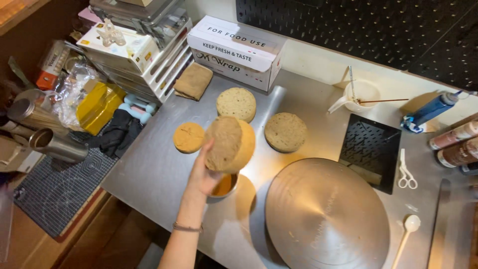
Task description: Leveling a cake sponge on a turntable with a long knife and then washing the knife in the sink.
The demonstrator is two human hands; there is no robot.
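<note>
My left hand point(201, 174) is raised over the steel table point(154, 169) and grips a thick round sponge cake point(230, 144), tilted on its side with the cut face toward me. Just below the hand stands a small round metal tin point(225, 186) with an orange-brown inside. Behind it lie three more round pieces: a thin browned one point(188, 137) at the left, a pale layer point(236, 103) farther back and another layer point(285, 131) to the right. My right hand is out of view.
A large metal turntable point(326, 214) fills the front right. Beyond it lie a black tray point(371, 149), white scissors point(406, 175), a white spoon point(409, 226) and bottles point(455, 144). A wrap box point(234, 50), a brown cloth point(193, 80) and stacked boxes point(129, 50) line the back left.
</note>
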